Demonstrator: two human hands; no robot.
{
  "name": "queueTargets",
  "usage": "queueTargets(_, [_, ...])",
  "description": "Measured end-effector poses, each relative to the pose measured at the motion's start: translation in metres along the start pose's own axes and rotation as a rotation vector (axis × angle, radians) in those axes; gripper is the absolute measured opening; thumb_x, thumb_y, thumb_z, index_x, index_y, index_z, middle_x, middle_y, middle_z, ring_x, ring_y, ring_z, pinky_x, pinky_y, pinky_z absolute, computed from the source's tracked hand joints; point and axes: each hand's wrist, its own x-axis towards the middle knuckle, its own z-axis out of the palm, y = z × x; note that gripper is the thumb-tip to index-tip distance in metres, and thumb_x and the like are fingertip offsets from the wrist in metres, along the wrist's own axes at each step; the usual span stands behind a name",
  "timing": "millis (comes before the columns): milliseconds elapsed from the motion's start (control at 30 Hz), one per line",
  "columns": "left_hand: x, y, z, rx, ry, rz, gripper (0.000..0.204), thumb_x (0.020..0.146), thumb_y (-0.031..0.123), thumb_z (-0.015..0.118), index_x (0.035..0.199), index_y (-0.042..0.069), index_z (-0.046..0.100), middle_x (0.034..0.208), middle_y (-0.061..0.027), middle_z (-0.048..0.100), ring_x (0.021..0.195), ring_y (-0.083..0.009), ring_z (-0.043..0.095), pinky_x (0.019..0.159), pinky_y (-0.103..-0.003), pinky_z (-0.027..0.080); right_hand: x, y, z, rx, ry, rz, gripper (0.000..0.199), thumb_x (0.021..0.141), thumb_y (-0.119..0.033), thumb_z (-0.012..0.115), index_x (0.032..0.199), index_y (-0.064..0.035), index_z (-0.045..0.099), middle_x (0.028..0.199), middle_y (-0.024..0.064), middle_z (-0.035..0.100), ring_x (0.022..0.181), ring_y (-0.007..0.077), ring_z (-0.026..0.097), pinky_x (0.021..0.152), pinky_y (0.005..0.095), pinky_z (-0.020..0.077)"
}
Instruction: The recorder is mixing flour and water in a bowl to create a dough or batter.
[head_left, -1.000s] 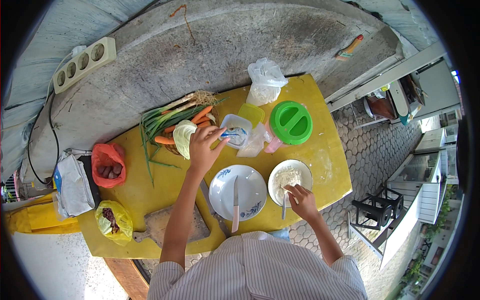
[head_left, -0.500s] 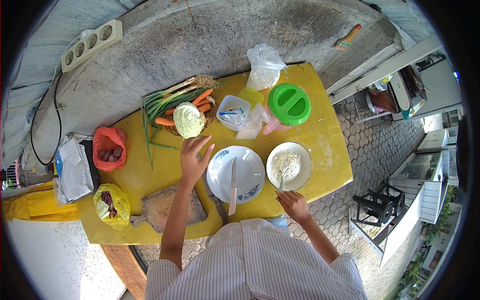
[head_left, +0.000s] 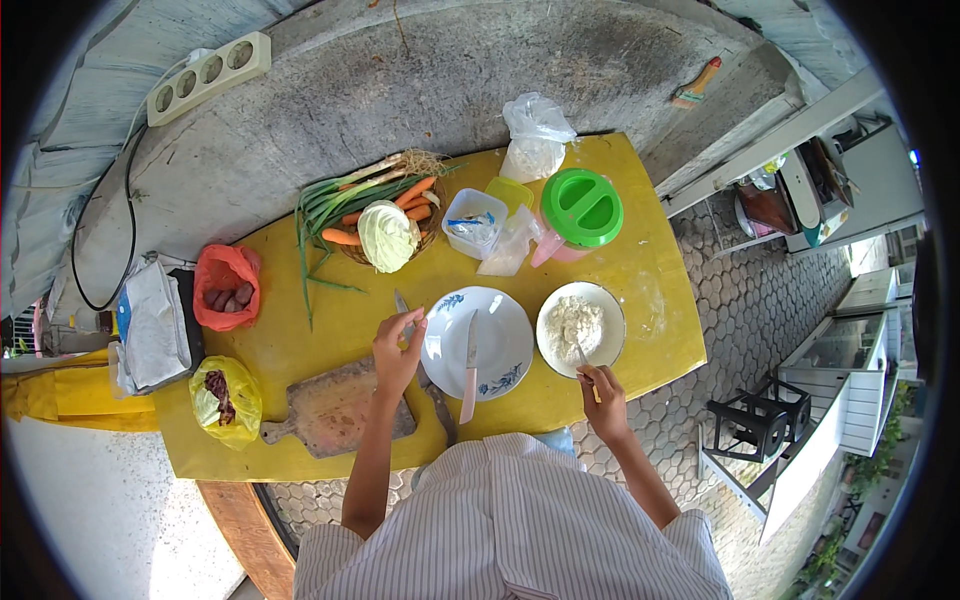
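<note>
My right hand (head_left: 604, 400) is closed on the handle of a metal spoon (head_left: 581, 354), whose bowl end is in white flour (head_left: 575, 322). The flour lies in a white dark-rimmed bowl (head_left: 618, 335). My left hand (head_left: 396, 352) hovers by the left rim of a blue-flowered white plate (head_left: 508, 320), fingers bent, thumb slightly apart, holding nothing. Across that plate rests a knife (head_left: 470, 370) with a pale pink handle. Another knife (head_left: 437, 405) with a dark handle lies left of the plate, partly hidden behind my left hand. A worn wooden cutting board (head_left: 340, 408) lies beside my left forearm.
Beyond the plate stand a basket of carrots (head_left: 416, 192), green onions (head_left: 335, 205) and cabbage (head_left: 388, 237), a clear plastic tub (head_left: 475, 225) and a green-lidded pitcher (head_left: 581, 208). A red bag (head_left: 228, 285) and a yellow bag (head_left: 225, 405) sit on the table's left side.
My left hand has drawn nearer and its fingers have curled in. My right hand has shifted right and slightly farther from me, moving the spoon in the flour. The view has shifted slightly.
</note>
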Motion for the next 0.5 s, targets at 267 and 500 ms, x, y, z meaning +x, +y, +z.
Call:
queueTargets(267, [-0.035,-0.030,0.042,-0.096,-0.472,-0.509,0.039,0.075,0.020,0.071,0.105,-0.003,0.061,0.082,-0.0159,0.067,0.076,-0.0221,0.067,0.063,-0.030,0.052,-0.033,0.018,0.024,-0.150,-0.222,0.016,0.028,0.080,-0.005,0.059,0.108,-0.0065,0.056,0.085,0.0116,0.058,0.077,0.0302,0.060,0.063,0.0385,0.0496])
queueTargets(500, [-0.046,-0.008,0.054,-0.022,-0.542,-0.643,0.058,0.067,0.020,0.078,0.111,-0.005,0.049,0.081,-0.0153,0.067,0.074,-0.0230,0.067,0.067,-0.031,0.052,-0.015,-0.033,0.002,-0.529,-0.221,0.098,0.046,0.076,-0.002,0.056,0.121,-0.0073,0.049,0.094,0.0154,0.055,0.080,0.0327,0.059,0.064,0.0394,0.0496])
